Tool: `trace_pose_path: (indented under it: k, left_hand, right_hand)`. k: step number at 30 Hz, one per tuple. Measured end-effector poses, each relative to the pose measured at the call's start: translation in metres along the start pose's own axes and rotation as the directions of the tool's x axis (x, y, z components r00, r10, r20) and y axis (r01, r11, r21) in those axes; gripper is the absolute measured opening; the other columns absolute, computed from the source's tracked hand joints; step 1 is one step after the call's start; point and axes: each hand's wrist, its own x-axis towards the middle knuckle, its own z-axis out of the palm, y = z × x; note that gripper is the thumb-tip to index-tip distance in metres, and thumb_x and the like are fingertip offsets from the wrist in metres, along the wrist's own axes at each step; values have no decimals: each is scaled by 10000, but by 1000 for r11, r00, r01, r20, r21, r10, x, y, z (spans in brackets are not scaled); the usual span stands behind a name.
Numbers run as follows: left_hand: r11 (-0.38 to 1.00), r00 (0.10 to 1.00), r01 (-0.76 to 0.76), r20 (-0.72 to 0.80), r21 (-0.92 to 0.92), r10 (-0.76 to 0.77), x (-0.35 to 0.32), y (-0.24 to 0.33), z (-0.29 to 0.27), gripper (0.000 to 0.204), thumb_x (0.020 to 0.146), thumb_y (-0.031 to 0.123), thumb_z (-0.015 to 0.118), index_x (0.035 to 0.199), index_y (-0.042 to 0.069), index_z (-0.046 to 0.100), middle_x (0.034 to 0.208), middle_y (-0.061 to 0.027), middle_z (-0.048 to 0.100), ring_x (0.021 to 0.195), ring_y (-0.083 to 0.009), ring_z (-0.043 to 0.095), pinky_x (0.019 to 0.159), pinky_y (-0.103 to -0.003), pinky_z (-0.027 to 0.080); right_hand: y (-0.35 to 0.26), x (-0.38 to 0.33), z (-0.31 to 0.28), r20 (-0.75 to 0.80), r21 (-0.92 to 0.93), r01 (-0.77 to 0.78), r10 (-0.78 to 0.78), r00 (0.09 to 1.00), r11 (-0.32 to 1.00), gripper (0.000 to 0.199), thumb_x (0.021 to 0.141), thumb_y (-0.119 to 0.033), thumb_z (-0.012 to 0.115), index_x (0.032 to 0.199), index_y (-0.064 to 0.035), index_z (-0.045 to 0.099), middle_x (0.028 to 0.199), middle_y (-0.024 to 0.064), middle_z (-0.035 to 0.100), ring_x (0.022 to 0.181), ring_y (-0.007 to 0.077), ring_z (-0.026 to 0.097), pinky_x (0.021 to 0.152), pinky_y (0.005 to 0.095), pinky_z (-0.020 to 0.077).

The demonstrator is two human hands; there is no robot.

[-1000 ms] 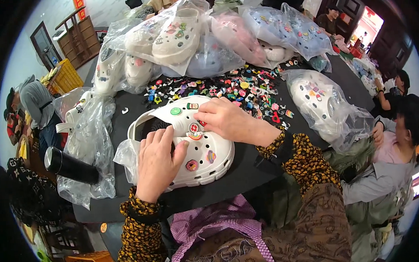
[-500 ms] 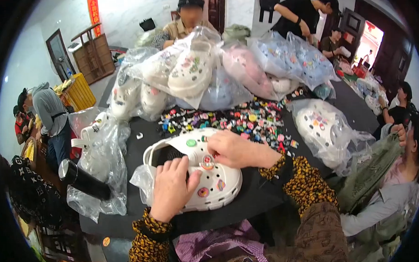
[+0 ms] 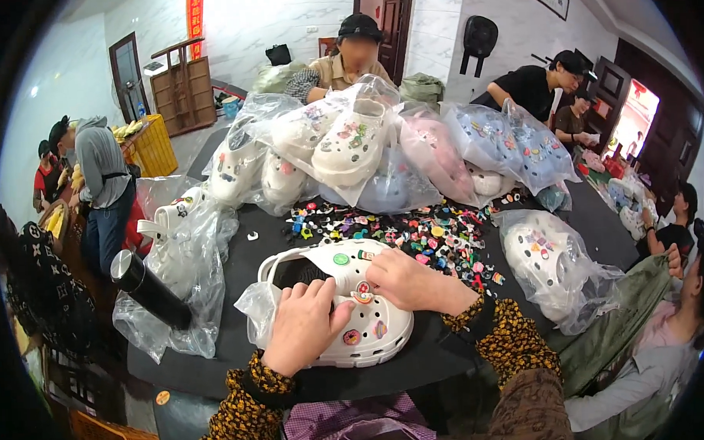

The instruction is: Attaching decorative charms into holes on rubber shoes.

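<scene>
A white clog [image 3: 391, 327] lies on the dark table in front of me, toe to the right, with clear plastic [image 3: 258, 312] at its heel. Several charms sit in its holes, among them a green round charm [image 3: 341, 259] and a pink donut charm [image 3: 351, 337]. My left hand [image 3: 305, 324] grips the near edge of the clog's opening, its fingers curled over and partly inside. On the clog's top, my right hand [image 3: 412, 280] is closed, fingertips pressed down beside a small rainbow charm [image 3: 362, 295]. Whatever those fingertips pinch is hidden.
Loose colourful charms [image 3: 422, 237] spread behind the clog. Bagged clogs [image 3: 349, 146] heap up beyond them, and another bagged clog [image 3: 535, 252] lies at the right. A black bottle [image 3: 149, 289] rests on plastic at the left. Across the table sits a person [image 3: 346, 65]; others are around the room.
My view has shifted, so the whole scene sits lower and slightly to the right. Both hands stay on the clog in nearly the same places.
</scene>
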Motion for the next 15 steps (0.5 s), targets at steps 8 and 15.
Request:
trace_pose_path:
  k: [8,15]
  left_hand:
    - [1000,1000,-9,-26,19,9,0,-4,5,324,843,278,632,1029,14,607,914,-128,620,861,-318,580,789,-420,442]
    - [1000,998,-7,-59,-21,6,-4,-7,10,304,859,293,628,997,23,607,908,-121,627,860,-308,583,802,-416,442]
  right_hand:
    - [-6,-1,-2,81,-158,22,-10,997,987,134,753,-52,584,861,-37,505,852,156,542,850,347,569,797,423,461]
    - [-6,3,-3,109,-77,-34,42,993,996,175,786,-108,658,903,-49,544,936,144,548,928,340,552,826,430,459]
